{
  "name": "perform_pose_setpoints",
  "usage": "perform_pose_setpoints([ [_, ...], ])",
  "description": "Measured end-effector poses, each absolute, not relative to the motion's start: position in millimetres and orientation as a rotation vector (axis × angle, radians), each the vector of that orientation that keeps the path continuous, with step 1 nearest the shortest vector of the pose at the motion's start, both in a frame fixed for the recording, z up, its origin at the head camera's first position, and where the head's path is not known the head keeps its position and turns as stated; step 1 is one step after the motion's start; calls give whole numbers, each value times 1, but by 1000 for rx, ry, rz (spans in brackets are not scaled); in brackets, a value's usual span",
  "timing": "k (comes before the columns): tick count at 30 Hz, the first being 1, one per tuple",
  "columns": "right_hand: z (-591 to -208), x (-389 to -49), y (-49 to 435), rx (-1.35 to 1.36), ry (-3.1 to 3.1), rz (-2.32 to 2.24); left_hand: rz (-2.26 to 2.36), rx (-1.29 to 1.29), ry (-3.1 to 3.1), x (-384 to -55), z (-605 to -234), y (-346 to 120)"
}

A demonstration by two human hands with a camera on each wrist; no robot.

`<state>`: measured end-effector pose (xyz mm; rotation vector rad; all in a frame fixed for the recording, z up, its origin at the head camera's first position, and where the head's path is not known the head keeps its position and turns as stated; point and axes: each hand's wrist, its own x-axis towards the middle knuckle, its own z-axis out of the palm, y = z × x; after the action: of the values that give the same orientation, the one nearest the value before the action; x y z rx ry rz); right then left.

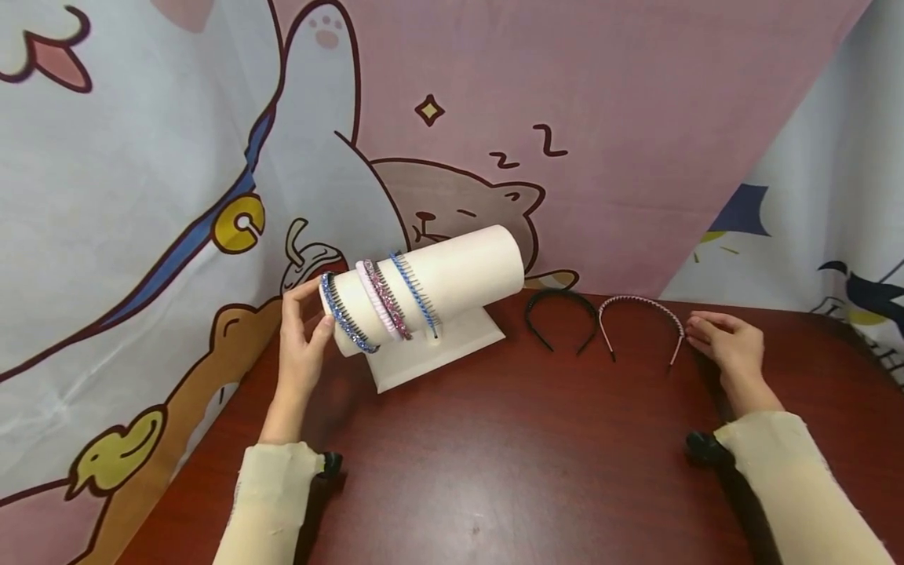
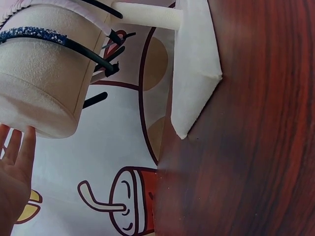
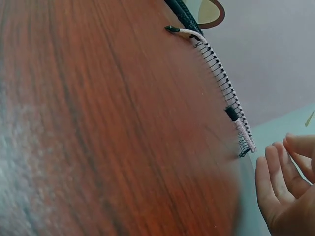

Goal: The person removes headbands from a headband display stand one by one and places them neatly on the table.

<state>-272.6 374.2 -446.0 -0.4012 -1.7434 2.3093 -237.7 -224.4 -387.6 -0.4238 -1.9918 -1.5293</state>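
Observation:
A cream roll-shaped headband stand carries several headbands. Nearest its left end is a blue glittery headband; beside it sit a pale pink headband, a dark pink glittery headband and a bright blue toothed headband. My left hand touches the roll's left end, its fingertips straight against the end's rim in the left wrist view. Beside a light pink headband on the table, my right hand holds nothing, fingers loosely bent and apart from the band.
A black headband lies between the stand and the light pink headband. The stand's flat cream base rests on the dark red wooden table. Cartoon-printed cloth hangs along the table's back and left edges.

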Motion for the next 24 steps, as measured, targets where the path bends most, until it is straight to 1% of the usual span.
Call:
perform_pose_setpoints([
  [8,-444,-271,371,-387,-1818,2197,-1527,-437,-1983,-241,-392,-227],
  [24,-441,-267,361,-383,-1882,2125,-1537,-424,-1978,-240,-392,-226],
])
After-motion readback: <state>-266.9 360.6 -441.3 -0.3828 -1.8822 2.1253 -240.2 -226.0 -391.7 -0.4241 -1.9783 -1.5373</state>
